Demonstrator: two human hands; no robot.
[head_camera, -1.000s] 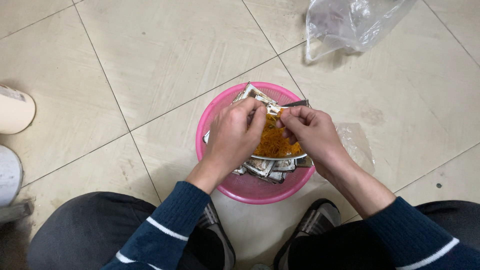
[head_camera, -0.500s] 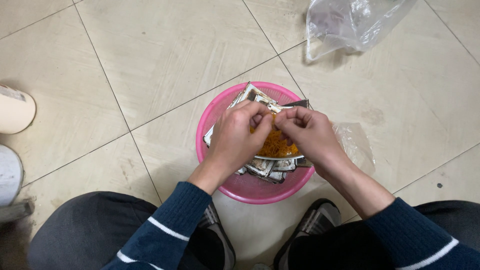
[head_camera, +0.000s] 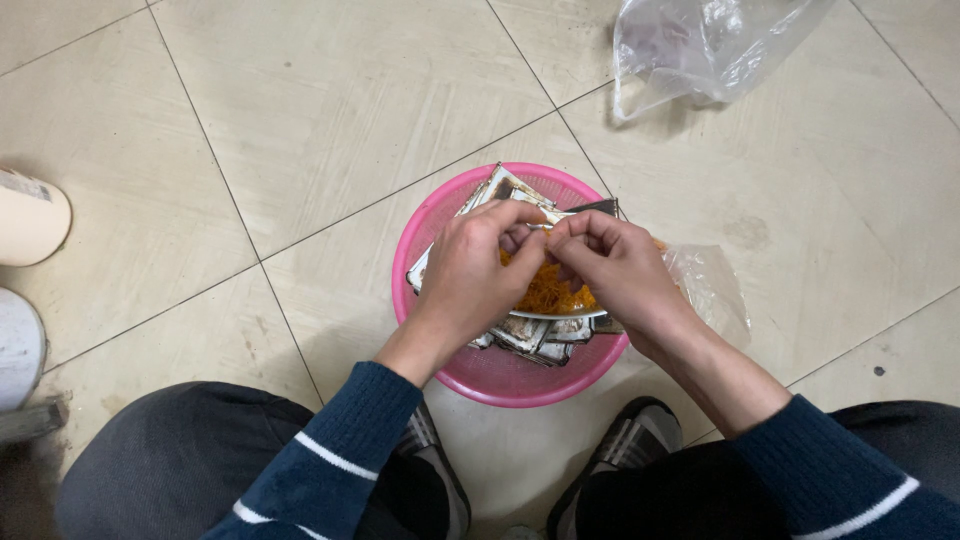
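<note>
Head view. A pink round basket (head_camera: 500, 375) sits on the pale tiled floor (head_camera: 300, 120), between the person's two shoes and in front of the knees. Inside it lies a loose stack of small flat sachets (head_camera: 535, 335), silver-grey with dark print, some standing on edge against the far rim. On top of the stack is a mound of orange shredded strands (head_camera: 550, 290), fine and tangled, bright against the grey packets.

Left hand (head_camera: 470, 275) and right hand (head_camera: 615, 265) meet directly over the mound, knuckles up. Fingers of both hands are curled inward and pressed together at the tips, pinching one small sachet (head_camera: 548, 222) between them; only a pale sliver of it shows.

A crumpled clear plastic bag (head_camera: 710, 290) lies touching the basket's right rim. A second, larger clear plastic bag (head_camera: 700, 45) lies well apart on the floor at the upper right.
</note>
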